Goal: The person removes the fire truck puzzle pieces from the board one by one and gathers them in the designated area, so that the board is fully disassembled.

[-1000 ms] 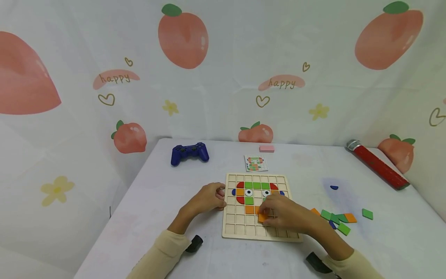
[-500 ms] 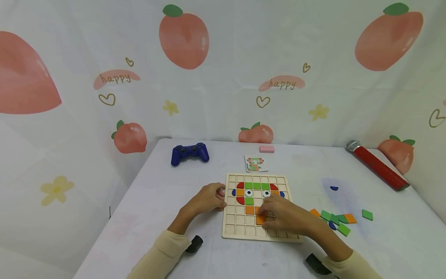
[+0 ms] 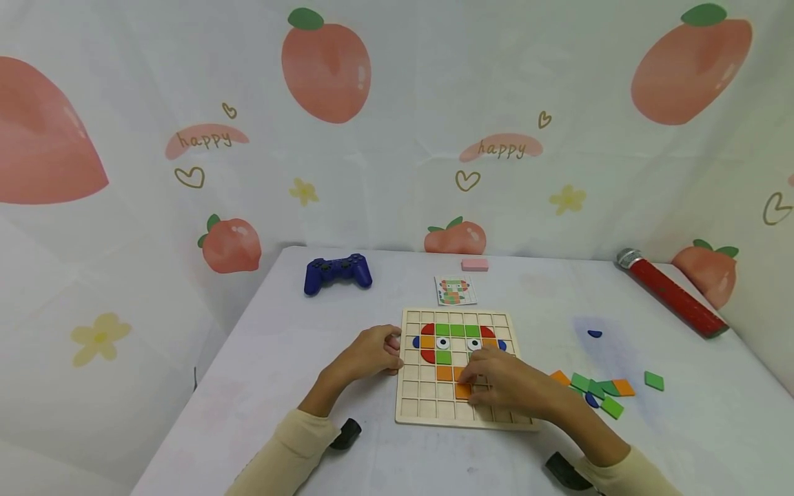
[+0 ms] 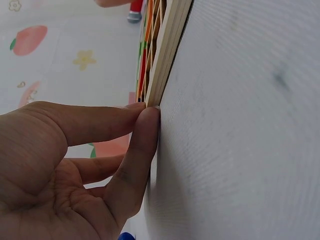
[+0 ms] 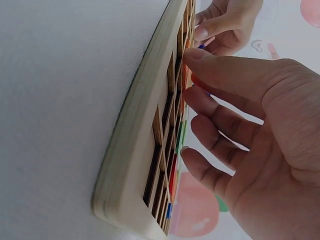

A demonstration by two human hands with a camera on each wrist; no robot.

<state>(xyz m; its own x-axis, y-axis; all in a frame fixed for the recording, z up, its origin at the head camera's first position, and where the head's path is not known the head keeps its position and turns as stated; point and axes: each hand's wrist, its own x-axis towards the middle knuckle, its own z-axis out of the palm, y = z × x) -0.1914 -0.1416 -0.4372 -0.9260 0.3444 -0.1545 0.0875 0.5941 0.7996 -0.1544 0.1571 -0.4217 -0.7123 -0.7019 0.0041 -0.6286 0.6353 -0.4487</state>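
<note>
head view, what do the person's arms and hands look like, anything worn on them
The left sleeve and right sleeve are plain cream, ending short of the wrists. A black, roughly cylindrical piece shows by the left sleeve, a similar black piece by the right. I see no gloves.

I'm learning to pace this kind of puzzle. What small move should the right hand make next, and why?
I'd probably lift the right hand away toward the loose tiles right of the board: the board's nearest orange tile seems to lie within its square, and the left hand pinches the board's edge.
</note>
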